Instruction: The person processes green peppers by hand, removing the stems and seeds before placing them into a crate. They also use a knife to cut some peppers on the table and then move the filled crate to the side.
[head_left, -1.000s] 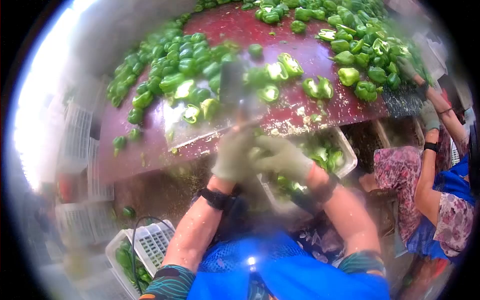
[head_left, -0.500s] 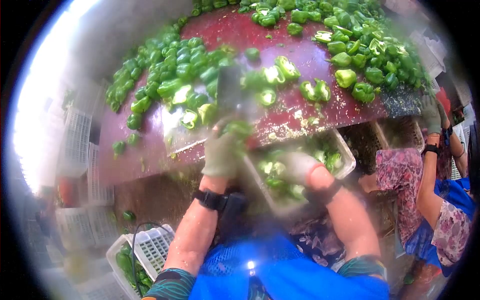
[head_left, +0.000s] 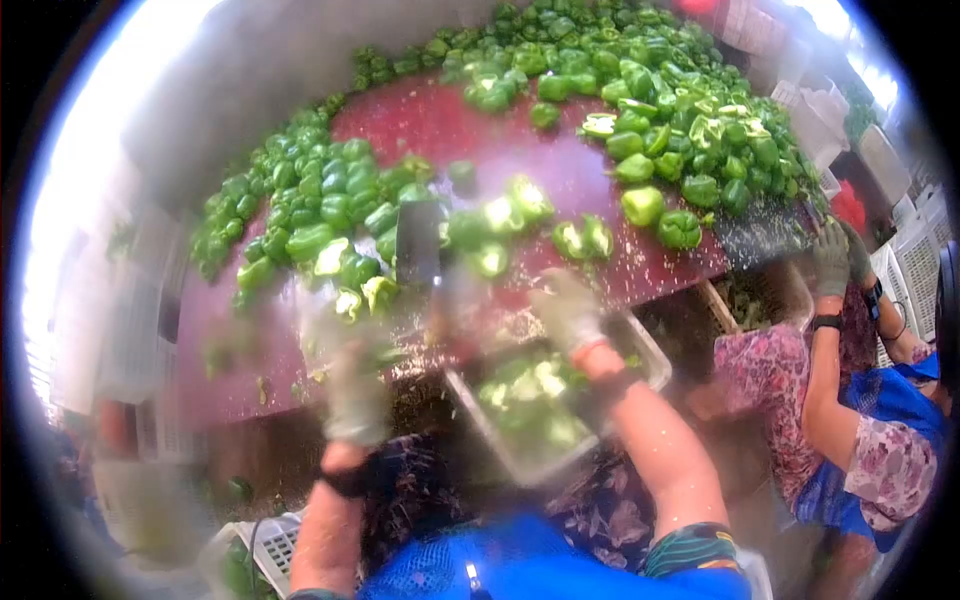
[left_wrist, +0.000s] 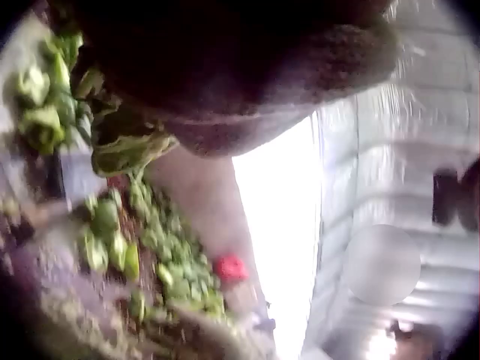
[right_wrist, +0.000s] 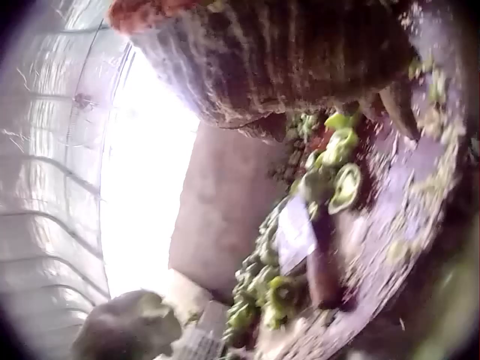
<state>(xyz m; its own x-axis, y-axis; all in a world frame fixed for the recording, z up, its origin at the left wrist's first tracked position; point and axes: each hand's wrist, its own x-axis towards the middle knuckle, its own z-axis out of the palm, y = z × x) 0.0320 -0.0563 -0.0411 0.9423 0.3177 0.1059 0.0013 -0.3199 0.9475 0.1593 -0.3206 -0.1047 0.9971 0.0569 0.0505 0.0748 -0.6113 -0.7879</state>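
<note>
**Left glove with a cut pepper, right glove bare over the board**

Close in, there's your slick blue apron (head_left: 540,560), and just past it the pale plastic crate (head_left: 655,350) with its raised rim, glossy pepper pieces (head_left: 535,385) jumbled inside. Your left hand (head_left: 355,390), a blur of ribbed knit glove, grips a hollow, ragged-edged cut bell pepper (left_wrist: 131,150) at its fingers, out left of the crate. Your right hand (head_left: 565,310) reaches over the crate's far side, fingers apart, nothing visible in them. Between the gloves, a cleaver (head_left: 418,245): broad rectangular blade away from you, brown handle your way.

Beyond, on the wet, seed-speckled red tabletop (head_left: 430,115), split pepper halves (head_left: 583,238) bare their pale ribs. Farther out, shiny, lobed bell peppers bank up in a left heap (head_left: 320,190) and a right heap (head_left: 690,150).
</note>
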